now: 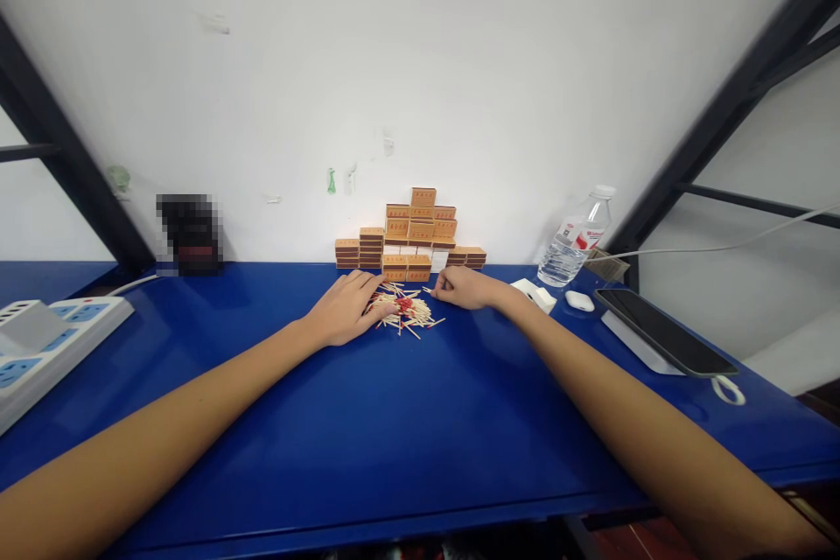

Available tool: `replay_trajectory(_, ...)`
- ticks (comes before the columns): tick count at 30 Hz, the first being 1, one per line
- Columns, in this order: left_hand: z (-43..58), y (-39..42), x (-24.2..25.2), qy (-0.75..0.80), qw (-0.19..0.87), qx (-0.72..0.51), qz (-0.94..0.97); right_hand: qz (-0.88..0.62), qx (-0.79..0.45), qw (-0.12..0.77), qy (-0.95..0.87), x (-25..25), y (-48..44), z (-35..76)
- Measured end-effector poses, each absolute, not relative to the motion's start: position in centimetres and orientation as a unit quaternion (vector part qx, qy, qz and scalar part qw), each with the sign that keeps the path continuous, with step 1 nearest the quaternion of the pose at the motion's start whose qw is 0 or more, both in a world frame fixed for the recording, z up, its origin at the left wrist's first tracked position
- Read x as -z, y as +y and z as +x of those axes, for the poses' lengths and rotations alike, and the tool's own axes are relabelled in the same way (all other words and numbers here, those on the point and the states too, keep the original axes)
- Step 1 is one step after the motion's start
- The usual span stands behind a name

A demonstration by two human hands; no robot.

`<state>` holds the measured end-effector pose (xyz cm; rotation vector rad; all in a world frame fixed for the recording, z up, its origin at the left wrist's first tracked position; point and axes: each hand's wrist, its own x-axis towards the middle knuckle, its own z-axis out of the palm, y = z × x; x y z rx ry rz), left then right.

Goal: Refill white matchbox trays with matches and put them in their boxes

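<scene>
A loose pile of red-tipped matches lies on the blue table. My left hand rests palm down at the pile's left edge, fingers stretched out and touching the matches. My right hand sits at the pile's right side with its fingers curled in a pinch; what they hold is too small to make out. Behind the pile, stacks of orange matchboxes stand against the white wall.
A white power strip lies at the left edge. A plastic water bottle, a small white case, a white box and a dark phone on a stand sit to the right. A dark object stands back left.
</scene>
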<state>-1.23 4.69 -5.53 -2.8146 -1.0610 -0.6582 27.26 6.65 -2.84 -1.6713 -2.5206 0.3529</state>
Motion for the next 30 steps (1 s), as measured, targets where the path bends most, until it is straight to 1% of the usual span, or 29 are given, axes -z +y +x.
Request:
replay_trajectory(3, -1.2, 4.7, 5.5, -0.348, 0.031, 0.208, -0.914, -0.566, -0.091, 0.015, -0.819, 2.7, 6.3, 27.0)
replay_trajectory(8, -1.3, 4.7, 5.6, -0.344, 0.030, 0.217, -0.913, -0.610, -0.067, 0.004, -0.790, 2.2, 5.7, 26.6)
replay_trajectory(11, -1.3, 4.7, 5.6, -0.347, 0.028, 0.215, -0.913, -0.595, -0.064, 0.033, -0.800, 1.8, 5.5, 27.3)
replay_trajectory(14, -1.3, 4.7, 5.6, -0.349, 0.025, 0.214, -0.912, -0.525, -0.096, 0.084, -0.842, 1.7, 5.6, 28.4)
replay_trajectory(18, -1.3, 4.6, 5.5, -0.350, 0.025, 0.212, -0.912, -0.445, -0.147, 0.090, -0.879, 2.0, 6.1, 29.5)
replay_trajectory(23, -1.3, 4.5, 5.2, -0.355, 0.043, 0.211, -0.910, -0.466, -0.133, 0.093, -0.870, 2.8, 6.8, 30.1)
replay_trajectory(26, -1.4, 4.4, 5.1, -0.334, 0.063, 0.225, -0.913, -0.481, -0.148, 0.092, -0.859, 3.2, 6.8, 29.8)
replay_trajectory(30, -1.4, 4.2, 5.0, -0.290, 0.084, 0.252, -0.920, -0.476, -0.167, 0.125, -0.855, 3.6, 6.1, 28.3)
